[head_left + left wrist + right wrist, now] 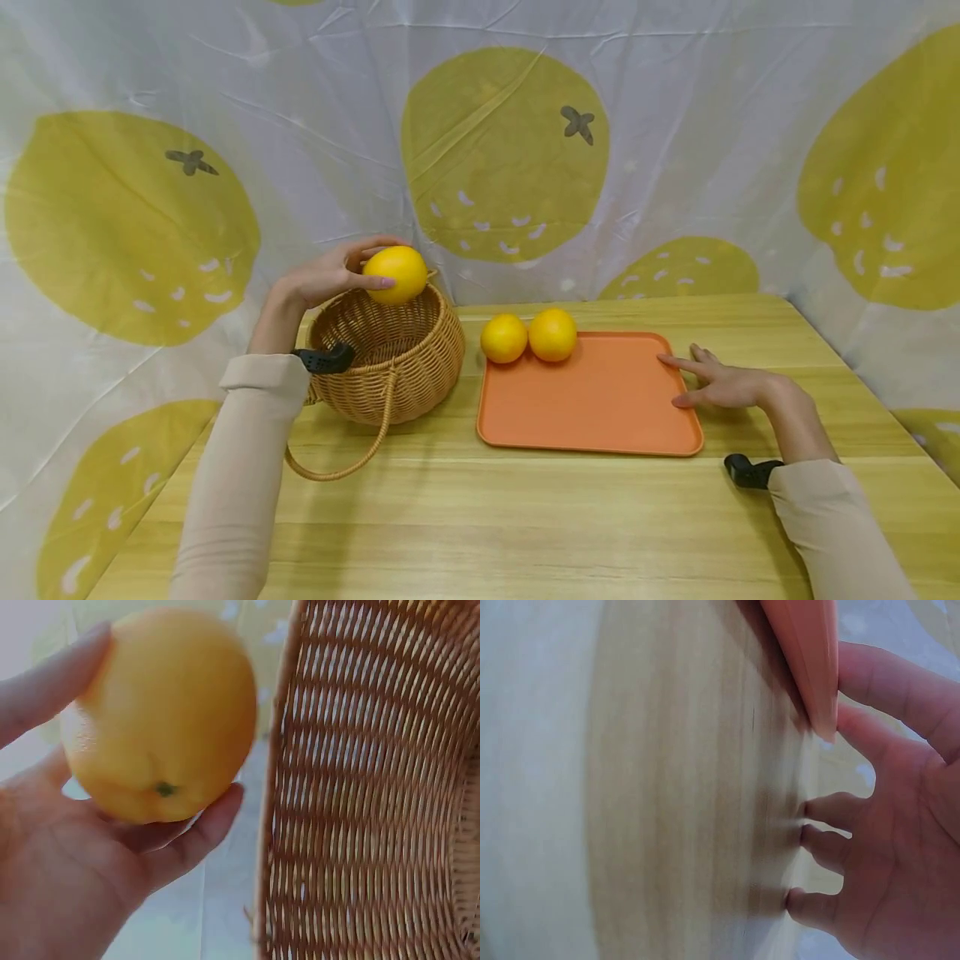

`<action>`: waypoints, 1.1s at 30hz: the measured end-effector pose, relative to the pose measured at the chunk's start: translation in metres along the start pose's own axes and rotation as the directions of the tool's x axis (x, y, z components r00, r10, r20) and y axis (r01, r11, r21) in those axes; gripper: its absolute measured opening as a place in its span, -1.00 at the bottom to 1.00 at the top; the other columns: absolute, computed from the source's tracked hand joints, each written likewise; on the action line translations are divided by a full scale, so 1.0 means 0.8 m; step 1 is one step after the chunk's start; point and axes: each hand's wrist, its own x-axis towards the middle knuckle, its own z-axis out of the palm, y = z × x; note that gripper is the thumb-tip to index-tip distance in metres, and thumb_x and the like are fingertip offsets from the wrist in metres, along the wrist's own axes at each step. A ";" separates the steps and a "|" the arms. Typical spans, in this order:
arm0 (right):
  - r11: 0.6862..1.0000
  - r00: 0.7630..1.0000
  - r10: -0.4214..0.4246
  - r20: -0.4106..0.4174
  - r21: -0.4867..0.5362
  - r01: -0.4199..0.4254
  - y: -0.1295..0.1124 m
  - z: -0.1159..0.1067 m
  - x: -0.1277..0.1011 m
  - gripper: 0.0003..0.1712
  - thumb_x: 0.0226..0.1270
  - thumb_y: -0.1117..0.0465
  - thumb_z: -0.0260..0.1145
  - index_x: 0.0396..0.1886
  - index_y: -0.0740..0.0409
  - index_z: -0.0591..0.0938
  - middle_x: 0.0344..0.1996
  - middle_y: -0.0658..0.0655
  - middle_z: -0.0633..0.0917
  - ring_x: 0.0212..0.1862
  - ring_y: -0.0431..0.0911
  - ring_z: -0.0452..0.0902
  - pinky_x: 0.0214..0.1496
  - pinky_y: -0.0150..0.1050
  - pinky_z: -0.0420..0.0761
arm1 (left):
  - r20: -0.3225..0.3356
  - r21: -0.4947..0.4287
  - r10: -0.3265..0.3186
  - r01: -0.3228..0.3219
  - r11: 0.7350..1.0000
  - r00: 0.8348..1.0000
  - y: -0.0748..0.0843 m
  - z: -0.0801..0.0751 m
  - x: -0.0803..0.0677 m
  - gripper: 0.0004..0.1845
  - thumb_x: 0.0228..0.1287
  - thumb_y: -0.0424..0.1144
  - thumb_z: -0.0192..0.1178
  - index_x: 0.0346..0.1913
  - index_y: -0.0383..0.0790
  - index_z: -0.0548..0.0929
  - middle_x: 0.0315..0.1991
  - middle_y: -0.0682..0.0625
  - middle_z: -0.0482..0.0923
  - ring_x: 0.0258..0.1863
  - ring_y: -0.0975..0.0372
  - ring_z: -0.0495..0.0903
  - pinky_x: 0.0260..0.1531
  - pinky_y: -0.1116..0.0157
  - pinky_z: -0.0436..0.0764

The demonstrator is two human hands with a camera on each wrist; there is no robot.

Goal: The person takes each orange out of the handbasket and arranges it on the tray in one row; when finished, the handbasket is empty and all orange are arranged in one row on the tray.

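Observation:
My left hand (328,275) grips an orange (399,273) over the back rim of a wicker basket (423,375). In the left wrist view, thumb and fingers wrap the orange (169,712), its green stem spot showing, beside the basket wall (345,780). The visible part of the basket's inside holds nothing. At the right edge of an orange-coloured tray (592,408), my right hand (727,387) touches the rim with spread fingers. Two more oranges, one (504,338) and another (552,335), sit side by side at the tray's back left corner.
The basket's handle (367,450) hangs down in front onto the wooden table (510,525). A white cloth with printed yellow fruit (502,158) hangs behind the table and at its sides. Each forearm wears a black wrist device (750,472).

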 end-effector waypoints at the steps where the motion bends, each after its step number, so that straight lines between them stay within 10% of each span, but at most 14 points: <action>1: 1.000 1.000 -0.001 0.002 -0.003 0.001 -0.003 0.000 -0.001 0.07 0.47 -0.14 0.33 0.70 0.12 -0.03 0.54 0.60 -0.51 0.53 0.54 -0.73 0.30 0.69 -0.39 | -0.018 -0.011 0.018 -0.018 1.000 1.000 0.003 0.004 0.003 -0.31 0.41 -0.30 0.28 0.55 0.02 0.34 0.43 -0.11 0.43 0.23 0.12 0.51 0.15 0.23 0.54; 7: 1.000 1.000 -0.001 -0.003 -0.014 0.001 -0.010 0.000 0.000 0.05 0.47 -0.09 0.34 0.69 0.19 0.00 0.54 0.63 -0.48 0.52 0.57 -0.70 0.31 0.69 -0.38 | -0.102 -0.040 0.089 -0.094 0.995 0.991 0.032 0.028 0.020 -0.29 0.35 -0.33 0.33 0.53 -0.01 0.37 0.36 -0.12 0.48 0.16 0.12 0.49 0.14 0.25 0.49; 33: 1.000 1.000 -0.023 -0.004 -0.002 0.023 -0.008 0.003 0.007 0.03 0.48 -0.14 0.31 0.71 0.05 -0.01 0.53 0.61 -0.53 0.51 0.55 -0.75 0.29 0.70 -0.41 | -0.324 -0.079 0.036 -0.065 0.995 0.945 0.115 0.190 0.098 -0.30 0.45 -0.24 0.31 0.57 -0.13 0.30 0.41 -0.24 0.37 0.24 -0.10 0.54 0.20 -0.04 0.61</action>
